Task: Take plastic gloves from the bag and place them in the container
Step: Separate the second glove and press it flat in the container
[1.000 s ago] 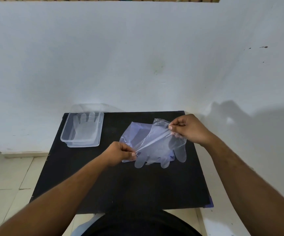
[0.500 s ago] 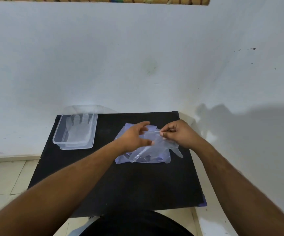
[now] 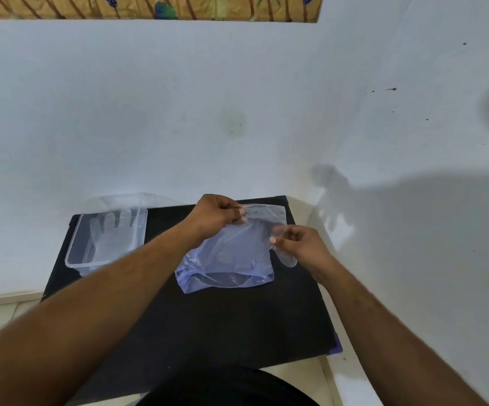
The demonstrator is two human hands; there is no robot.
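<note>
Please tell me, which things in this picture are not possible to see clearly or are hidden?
Head view:
- Gloves left in the bag: the count is unclear, the clear layers overlap.
- Glove pinched by the left hand and right hand: one or several, cannot tell.
- Container: at least one glove inside, the exact number unclear.
- Near edge of the table: hidden by the person's body.

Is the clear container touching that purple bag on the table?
Apart. The head view shows the container at the table's far left and the bag in the middle, with a strip of bare black table between them.
</note>
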